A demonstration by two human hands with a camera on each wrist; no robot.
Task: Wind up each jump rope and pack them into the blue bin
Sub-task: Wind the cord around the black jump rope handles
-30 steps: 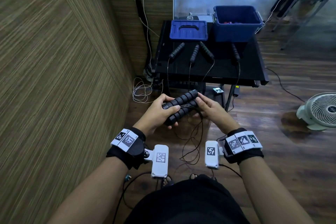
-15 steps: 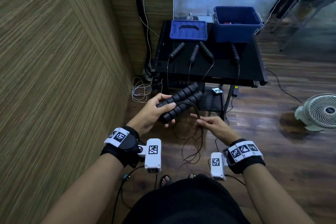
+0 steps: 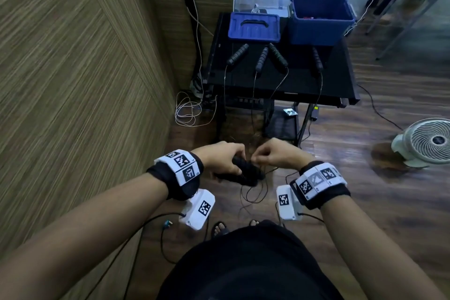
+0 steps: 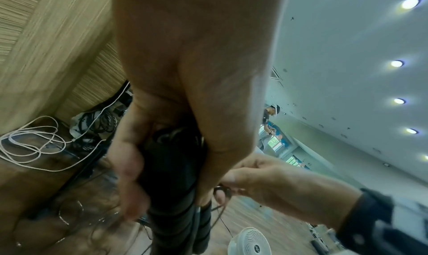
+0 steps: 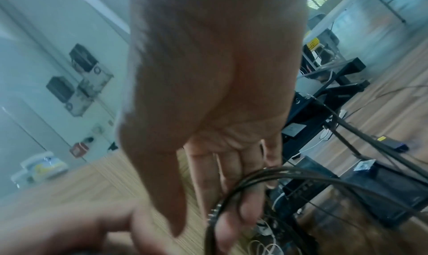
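Note:
My left hand (image 3: pixel 222 159) grips the two black ribbed handles (image 3: pixel 246 173) of one jump rope, held together in front of my waist. Their grip shows in the left wrist view, handles (image 4: pixel 176 213) between thumb and fingers. My right hand (image 3: pixel 275 154) pinches the thin black cord (image 5: pixel 245 184) close to the handles; loose loops of cord (image 3: pixel 253 192) hang below. Several more handles (image 3: pixel 277 55) lie on the black table (image 3: pixel 341 75) with cords trailing off its front edge. The open blue bin (image 3: pixel 319 19) stands at the table's back right.
A blue lid (image 3: pixel 253 27) lies left of the bin. The wood-panelled wall (image 3: pixel 73 80) runs close on my left. A white cable coil (image 3: pixel 187 112) lies by the table leg. A white floor fan (image 3: pixel 428 141) stands at the right.
Both hands dropped lower and closer to my body with the handles. My right hand moved from the handles' end to pinching the cord beside them; the view tilted further down.

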